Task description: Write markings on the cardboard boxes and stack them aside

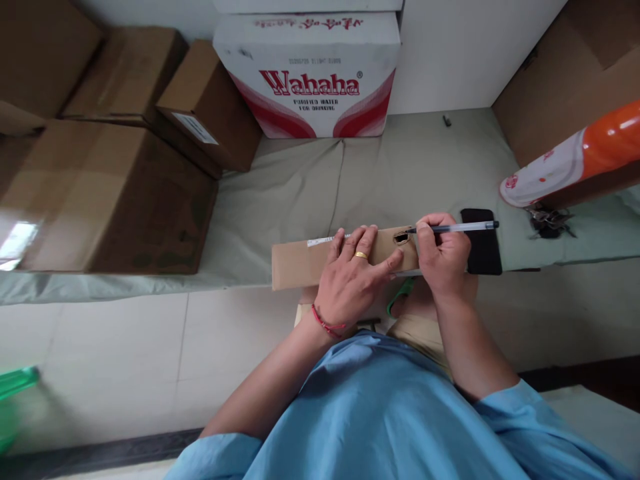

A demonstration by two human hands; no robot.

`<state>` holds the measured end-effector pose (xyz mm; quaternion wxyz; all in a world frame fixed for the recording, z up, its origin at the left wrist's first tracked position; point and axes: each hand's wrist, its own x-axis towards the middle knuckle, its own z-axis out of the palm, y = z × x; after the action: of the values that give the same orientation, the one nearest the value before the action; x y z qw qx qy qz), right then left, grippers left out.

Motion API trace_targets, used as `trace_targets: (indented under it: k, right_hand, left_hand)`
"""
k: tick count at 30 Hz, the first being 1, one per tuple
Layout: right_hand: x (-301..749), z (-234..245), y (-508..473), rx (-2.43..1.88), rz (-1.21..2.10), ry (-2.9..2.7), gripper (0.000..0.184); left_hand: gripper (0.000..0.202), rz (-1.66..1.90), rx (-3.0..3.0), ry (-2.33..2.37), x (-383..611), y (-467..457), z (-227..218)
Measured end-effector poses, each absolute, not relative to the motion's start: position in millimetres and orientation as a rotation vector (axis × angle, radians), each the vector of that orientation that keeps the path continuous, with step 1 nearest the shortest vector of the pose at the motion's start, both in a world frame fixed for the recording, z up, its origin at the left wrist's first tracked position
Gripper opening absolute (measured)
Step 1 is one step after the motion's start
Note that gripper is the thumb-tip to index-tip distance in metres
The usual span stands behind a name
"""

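A narrow cardboard box (295,262) lies at the front edge of the cloth-covered surface, with a small ragged hole near its right end. Flat on its top rests my left hand (350,280), fingers spread, the thumb pointing toward the hole. My right hand (443,257) is closed around a pen (465,227) with a clear barrel and black end; the tip is at the right side of the hole. Below the box, green-handled scissors (401,295) show partly near my lap. A black phone (483,241) lies just right of my right hand.
Several brown cartons (110,180) stand at the left. A white and red water carton (315,87) is at the back. To the right are an orange and white tube-shaped package (575,157) and a bunch of keys (550,220). A small black object (447,121) lies farther back.
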<state>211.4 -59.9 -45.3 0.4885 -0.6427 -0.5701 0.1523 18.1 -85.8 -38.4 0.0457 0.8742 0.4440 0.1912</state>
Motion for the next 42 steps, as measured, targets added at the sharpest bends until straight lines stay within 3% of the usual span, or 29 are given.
trace_targets:
  k: [21, 27, 34, 38, 42]
  right_hand:
    - [211.6, -37.9, -73.1, -1.570, 0.416, -1.375, 0.019]
    - [234.2, -49.1, -59.1, -1.414, 0.545, -1.006, 0.025]
    - [301.3, -83.7, -29.8, -2.095, 0.791, -1.328, 0.048]
    - [304.9, -89.7, -36.2, -2.155, 0.727, -1.443, 0.041]
    - [324.6, -95.4, -57.7, -2.245, 0.285, -1.443, 0.056]
  left_hand:
    - [0.041, 0.605, 2.689, 1.359, 18.1, -85.3, -37.9]
    - [0.038, 0.580, 2.673, 1.364, 18.9, -85.5, -37.4]
    - [0.037, 0.560, 2.670, 1.342, 18.1, -85.0, -35.3]
    - [0.039, 0.503, 2.627, 1.304, 15.6, -83.6, -31.3]
    - [0.040, 0.505, 2.535, 1.207, 4.5, -80.1, -24.6]
